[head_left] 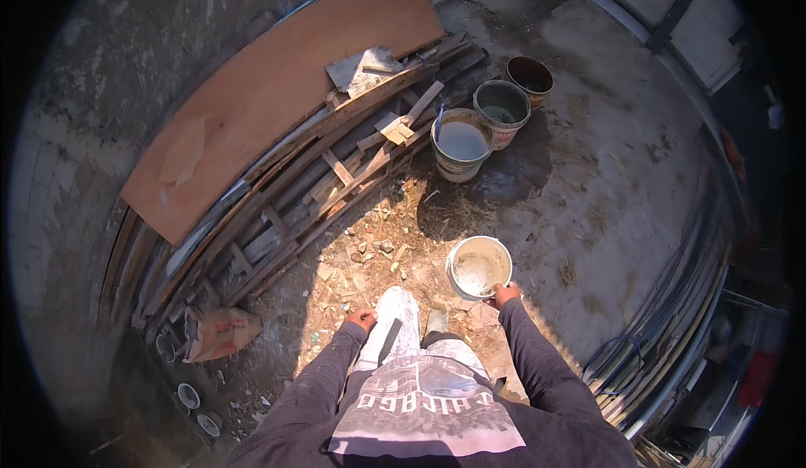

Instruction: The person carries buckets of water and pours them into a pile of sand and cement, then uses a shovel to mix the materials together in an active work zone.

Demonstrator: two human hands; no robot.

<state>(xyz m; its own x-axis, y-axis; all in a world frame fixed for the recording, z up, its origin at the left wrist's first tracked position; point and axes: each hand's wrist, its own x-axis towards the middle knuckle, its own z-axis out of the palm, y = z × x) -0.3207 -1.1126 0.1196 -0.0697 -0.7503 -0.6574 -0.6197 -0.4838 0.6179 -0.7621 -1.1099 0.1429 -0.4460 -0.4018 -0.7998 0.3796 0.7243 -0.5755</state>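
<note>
My right hand (506, 294) grips a white bucket (459, 288) at its near right edge. The bucket's mouth faces up, and its inside looks pale and smeared, with little in it that I can make out. Beside my left thigh hangs my left hand (363, 318), its fingers curled and nothing visible in them. Farther ahead stand three more buckets in a slanting row. The nearest bucket (456, 168) holds a cloudy pale liquid, and something thin and blue leans at its rim. Behind it, the middle bucket (505, 137) holds dark greenish liquid; the farthest bucket (542, 99) is dark inside.
A stack of timber and wooden frames (336, 170) lies along the left, under a brown board (277, 82). Long poles (672, 317) lie at the right. Rubble (369, 245) covers the sunlit ground ahead. A paper sack (227, 331) and small white containers (189, 396) are at lower left.
</note>
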